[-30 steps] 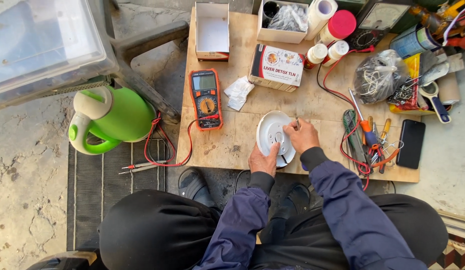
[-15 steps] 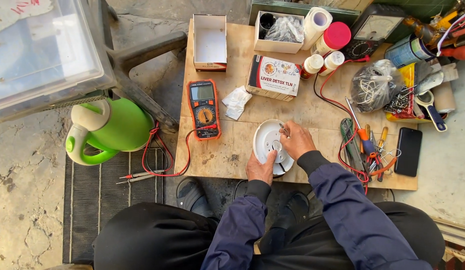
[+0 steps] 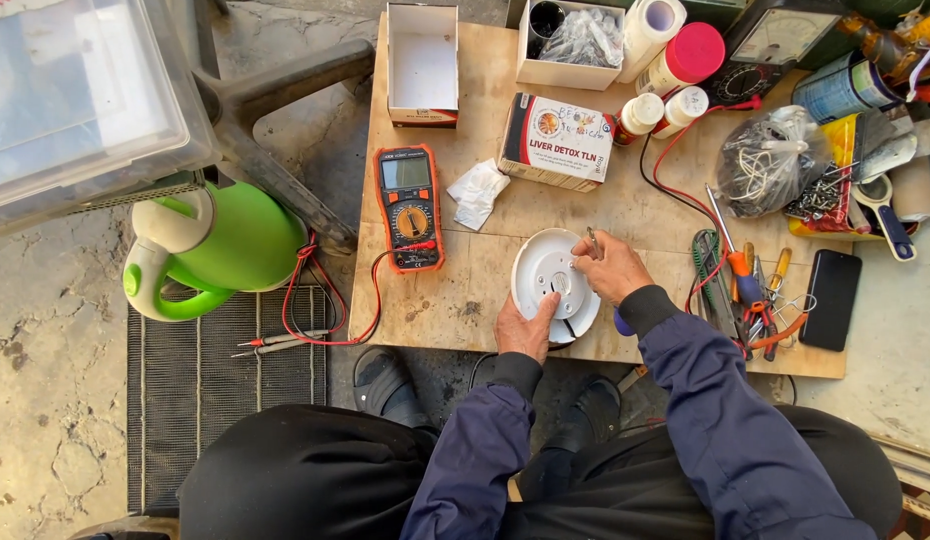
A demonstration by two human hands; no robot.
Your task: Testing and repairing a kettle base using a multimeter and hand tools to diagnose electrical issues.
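A: Our left hand (image 3: 526, 326) clamps the round white plastic disc (image 3: 553, 283) at its near rim, at the wooden worktop's (image 3: 435, 300) front edge.

B: Right hand (image 3: 610, 268) pinches a thin metal tool (image 3: 592, 241) above it. We'd keep the disc steady, tip centred.

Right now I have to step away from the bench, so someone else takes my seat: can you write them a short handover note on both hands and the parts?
Left hand: steadies the near edge of the round white disc-shaped device, which lies on the wooden board.
Right hand: over the disc's right side, pinching a thin metal tool whose tip I cannot make out.
Nearby: orange multimeter to the left, its red leads trailing off the board onto the floor mat; screwdrivers and pliers to the right.
Done: disc on the board, face up, held.
Left: whatever is being worked on the disc; the meter leads lie unused.
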